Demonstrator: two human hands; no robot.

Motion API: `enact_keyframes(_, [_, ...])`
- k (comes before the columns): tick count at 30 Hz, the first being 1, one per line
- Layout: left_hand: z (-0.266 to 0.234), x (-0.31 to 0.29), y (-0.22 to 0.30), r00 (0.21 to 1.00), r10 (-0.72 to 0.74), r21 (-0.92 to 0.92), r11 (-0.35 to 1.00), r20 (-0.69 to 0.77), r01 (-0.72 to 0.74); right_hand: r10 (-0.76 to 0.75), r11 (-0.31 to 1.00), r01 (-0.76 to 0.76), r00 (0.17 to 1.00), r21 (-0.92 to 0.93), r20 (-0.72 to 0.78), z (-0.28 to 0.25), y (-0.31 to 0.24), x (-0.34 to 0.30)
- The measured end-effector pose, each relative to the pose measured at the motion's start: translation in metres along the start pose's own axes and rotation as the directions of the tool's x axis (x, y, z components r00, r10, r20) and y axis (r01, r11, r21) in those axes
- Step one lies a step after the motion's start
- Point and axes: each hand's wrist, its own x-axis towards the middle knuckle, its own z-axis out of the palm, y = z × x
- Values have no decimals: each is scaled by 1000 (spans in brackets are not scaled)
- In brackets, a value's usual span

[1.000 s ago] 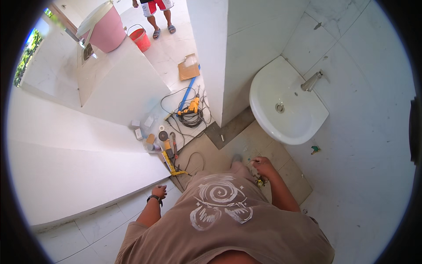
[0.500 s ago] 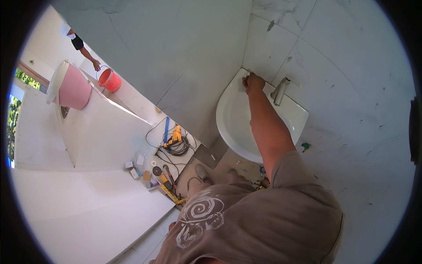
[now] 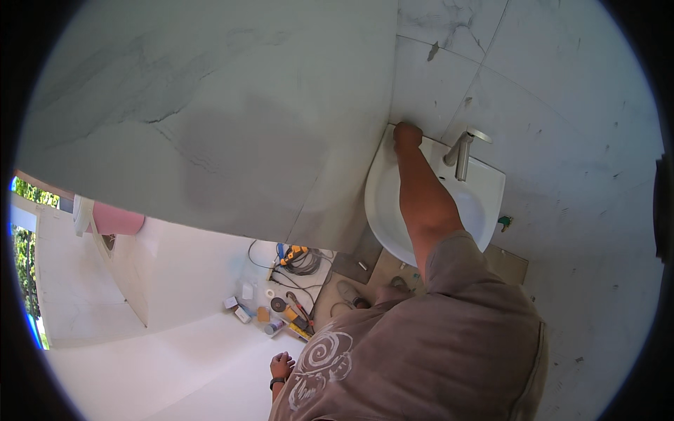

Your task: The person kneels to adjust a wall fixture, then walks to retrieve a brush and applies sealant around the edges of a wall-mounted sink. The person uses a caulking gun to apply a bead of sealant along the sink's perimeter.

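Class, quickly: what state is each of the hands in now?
Left hand: partly open, no object visible.
Right hand: at a corner of the sink; grip cannot be told.

No words, numbers or signs are coming through legibly. The shirt [image 3: 435,337] is carrying a white print [image 3: 325,349] — a spiral with looping shapes, reading as a drawing rather than as letters. Among the tools, the white box [image 3: 242,314] is showing what may be faint printing and the can [image 3: 274,328] what may be a label, both staying too small and blurred to spell out — the grinder [image 3: 295,319] and the drill [image 3: 293,254] are likewise appearing too small for any lettering to be made out
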Motion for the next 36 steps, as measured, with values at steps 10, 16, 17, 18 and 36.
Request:
enact_keyframes(10, [56,27,149,944,175,172,958,279,-228,42,964,-74,991,254,129,-8,10,1])
enact_keyframes(16, [61,21,148,937,258,114,950,235,-290,439,532,-297,898,793,42,11,-30,-15])
enact_keyframes(17, [61,18,144,953,189,118,968,239,-222,285,819,-240,959,521,-5,8,-32,-16])
enact_keyframes(18, [62,17,140,945,149,165,965,291,-203,135,974,-130,991,186,-19,3,-32,-16])
enact_keyframes(36, [36,3,101,978,71,364,921,197,-140,108,762,-257,955,595,275,-32,8,-15])
